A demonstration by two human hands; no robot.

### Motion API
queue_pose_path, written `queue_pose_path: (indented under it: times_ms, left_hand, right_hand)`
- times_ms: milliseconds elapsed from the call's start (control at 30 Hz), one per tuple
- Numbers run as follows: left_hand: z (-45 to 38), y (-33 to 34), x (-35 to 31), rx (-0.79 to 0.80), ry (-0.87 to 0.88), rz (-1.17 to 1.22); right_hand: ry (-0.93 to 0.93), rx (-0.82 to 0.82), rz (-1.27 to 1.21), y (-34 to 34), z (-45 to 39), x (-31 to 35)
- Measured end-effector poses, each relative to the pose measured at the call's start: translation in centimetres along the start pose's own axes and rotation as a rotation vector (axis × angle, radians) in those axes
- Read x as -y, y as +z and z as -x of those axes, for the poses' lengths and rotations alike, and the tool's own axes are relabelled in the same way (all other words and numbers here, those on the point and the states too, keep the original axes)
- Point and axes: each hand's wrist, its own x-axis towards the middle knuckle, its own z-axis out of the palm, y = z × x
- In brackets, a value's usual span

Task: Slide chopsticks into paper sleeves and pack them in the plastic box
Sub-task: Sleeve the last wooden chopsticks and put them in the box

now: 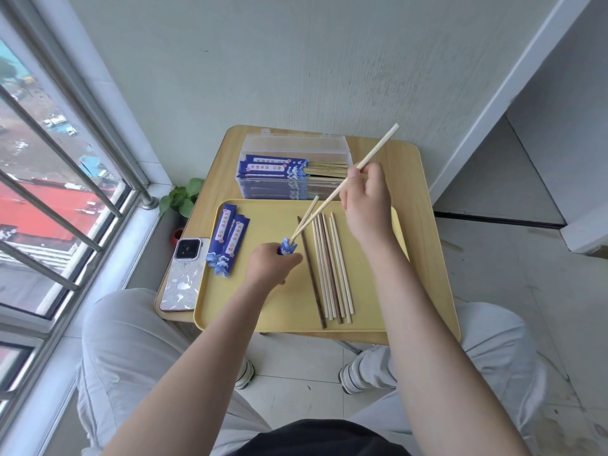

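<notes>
Chopsticks [329,205] were the matter in hand: a pale pair slanted up over the tray [263,311], low tips at the mouth of a blue sleeve [287,247], high ends rising past the box [292,166] behind the tray. The left hand [271,266], over the tray's middle, was curled round the sleeve, only its wave-printed top showing above the fist. Held upright like that, the mouth probably stayed open and steady for the tips. The right hand [367,200], over the tray's far right corner, pinched the longer stick high on its shaft, a grip that seemed meant for steering and pushing it down. The shorter-looking stick sat deeper beside it; whether the fingers touched it too I could not tell. The two hands were apart, joined only by the sticks.

The tray held the stock. Spare sleeves [227,243] lay fanned at its left edge, handy to the left hand. Loose sticks [329,271], pale ones and a few dark, lay in a row on its right half, under the right arm.

The clear box stood open just beyond the tray's far edge, lid tipped back. Finished sleeved pairs lay stacked in it, blue ends to the left, bare ends to the right. A phone [184,274] lay on the counter [424,232] touching the tray's left rim.
</notes>
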Motion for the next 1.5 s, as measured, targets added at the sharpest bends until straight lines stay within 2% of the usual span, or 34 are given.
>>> queue_pose_path:
  times_ms: [133,300,467,567,700,867,1000,1067,1167,1233,1300,1367,1500]
  left_hand:
    - [0.7,-0.1,-0.3,0.004,0.043,-0.070]
    - [1.1,0.0,-0.6,0.031,0.080,-0.040]
    - [1.4,0.2,-1.2,0.028,0.112,0.013]
    - [1.2,0.1,-1.1,0.022,0.101,0.018]
    - [1.3,0.1,-1.2,0.031,0.107,0.010]
    - [1.1,0.3,-1.6,0.017,0.113,-0.020]
    - [0.4,0.0,-1.9,-0.022,0.134,-0.091]
    - [-0.1,-0.5,-2.2,-0.077,0.180,-0.204]
    - [-1.4,-1.7,-3.3,-0.264,0.375,-0.393]
    - [-2.9,-2.7,-4.2,-0.404,0.538,-0.443]
    - [-4.1,-3.8,-5.4,-0.516,0.604,-0.462]
    - [-5.4,-4.6,-6.0,-0.525,0.569,-0.491]
    - [-7.8,-5.2,-5.9,-0.392,0.406,-0.547]
  right_hand:
    - [0.038,0.028,0.041,0.2,0.3,-0.7]
    - [0.076,0.075,0.059,0.3,0.8,-1.1]
    - [0.077,0.239,0.251,0.1,1.0,-1.8]
    - [0.123,0.167,0.164,-0.3,0.8,-1.9]
    - [0.062,0.059,0.104,-0.2,0.4,-2.5]
    - [0.019,0.126,0.228,0.0,0.8,-2.6]
    - [0.110,0.139,0.084,0.1,0.6,-2.7]
    - [0.175,0.129,-0.017,0.1,0.0,-2.8]
    - [0.275,0.034,-0.195,0.1,-1.9,-3.0]
    - [0.338,-0.091,-0.335,0.1,-3.7,-2.9]
    - [0.400,-0.227,-0.466,-0.1,-5.7,-3.0]
    - [0.451,-0.324,-0.550,-0.1,-7.8,-3.3]
    - [0.508,-0.405,-0.585,0.8,-10.9,-4.2]
